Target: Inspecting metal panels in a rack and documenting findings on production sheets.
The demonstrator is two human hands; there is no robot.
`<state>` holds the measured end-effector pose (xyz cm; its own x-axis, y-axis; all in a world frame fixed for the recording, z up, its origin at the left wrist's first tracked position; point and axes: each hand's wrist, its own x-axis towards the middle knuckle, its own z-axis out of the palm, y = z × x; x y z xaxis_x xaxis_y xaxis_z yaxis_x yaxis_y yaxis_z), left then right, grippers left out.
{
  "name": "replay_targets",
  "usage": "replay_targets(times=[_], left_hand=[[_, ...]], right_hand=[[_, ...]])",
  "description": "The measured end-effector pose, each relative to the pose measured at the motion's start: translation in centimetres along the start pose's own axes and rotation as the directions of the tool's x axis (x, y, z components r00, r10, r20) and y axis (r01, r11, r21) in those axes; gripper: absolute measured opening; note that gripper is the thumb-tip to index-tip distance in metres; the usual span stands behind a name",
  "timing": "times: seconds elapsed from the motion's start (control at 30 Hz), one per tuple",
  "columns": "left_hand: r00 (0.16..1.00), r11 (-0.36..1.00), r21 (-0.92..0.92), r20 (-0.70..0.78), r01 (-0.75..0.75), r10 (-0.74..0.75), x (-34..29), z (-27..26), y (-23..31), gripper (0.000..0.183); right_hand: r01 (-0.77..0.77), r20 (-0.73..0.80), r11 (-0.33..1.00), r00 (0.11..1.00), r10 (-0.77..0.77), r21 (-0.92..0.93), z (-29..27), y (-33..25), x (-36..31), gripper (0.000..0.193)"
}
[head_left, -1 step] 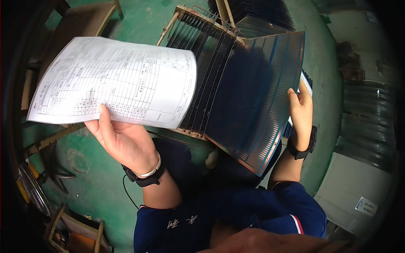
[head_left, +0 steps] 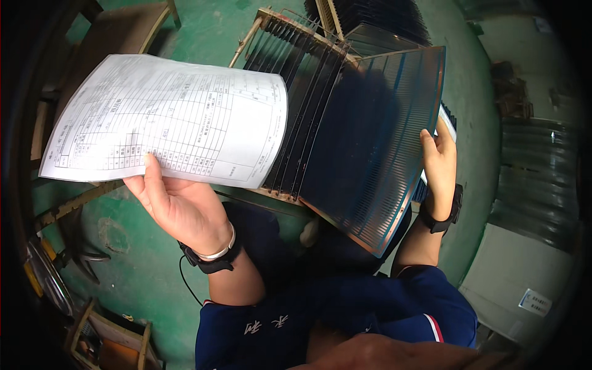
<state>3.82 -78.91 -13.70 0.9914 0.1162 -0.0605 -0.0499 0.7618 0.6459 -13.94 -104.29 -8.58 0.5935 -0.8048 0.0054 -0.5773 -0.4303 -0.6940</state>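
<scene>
My left hand (head_left: 179,206) pinches the lower edge of a white printed form (head_left: 166,117), its thumb on top. The sheet bears a ruled table and bows slightly. My right hand (head_left: 439,157) grips the right edge of a large dark blue circuit board panel (head_left: 376,135), thumb on the near face and fingers hidden behind. Rows of fine copper-coloured stripes run along the panel's right side. It stands tilted, with its left edge beside a rack (head_left: 271,15) of similar upright dark panels (head_left: 302,80). Something white (head_left: 449,123) shows behind my right hand, partly hidden.
More dark panels (head_left: 388,18) stand in a rack at the back. A brown bench (head_left: 117,31) is at the far left, a wooden box (head_left: 114,333) at the lower left. Along the right lie a pale board (head_left: 512,271) and a clear, plastic-looking stack (head_left: 536,172). The floor (head_left: 148,265) is green.
</scene>
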Motion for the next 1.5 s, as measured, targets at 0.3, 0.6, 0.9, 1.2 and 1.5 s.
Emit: replay_targets(times=[0.3,0.6,0.9,1.2,1.5], left_hand=[[1.0,1.0,-0.007,-0.026,-0.005,0.005,0.0,0.2,0.0,0.039],[0.999,0.999,0.01,-0.023,0.039,-0.039,0.0,0.2,0.5,0.046],[0.995,0.998,-0.015,-0.074,0.069,-0.07,0.5,-0.1,0.5,0.043],[0.993,0.997,0.001,-0.092,0.08,-0.08,0.7,0.2,0.2,0.039],[0.991,0.993,0.001,-0.07,0.118,-0.118,0.6,-0.2,0.3,0.044]], right_hand=[[0.111,0.041,0.898,0.994,-0.104,-0.425,6.5,1.8,1.5,0.042],[0.244,0.267,0.934,0.948,-0.173,-0.262,13.0,2.2,2.1,0.043],[-0.305,0.548,0.939,0.763,0.343,-0.163,15.1,2.4,4.1,0.026],[-0.223,0.32,0.974,0.927,0.197,0.048,1.8,-1.1,3.9,0.016],[-0.272,0.286,0.942,0.935,0.21,0.198,0.6,1.5,3.1,0.016]])
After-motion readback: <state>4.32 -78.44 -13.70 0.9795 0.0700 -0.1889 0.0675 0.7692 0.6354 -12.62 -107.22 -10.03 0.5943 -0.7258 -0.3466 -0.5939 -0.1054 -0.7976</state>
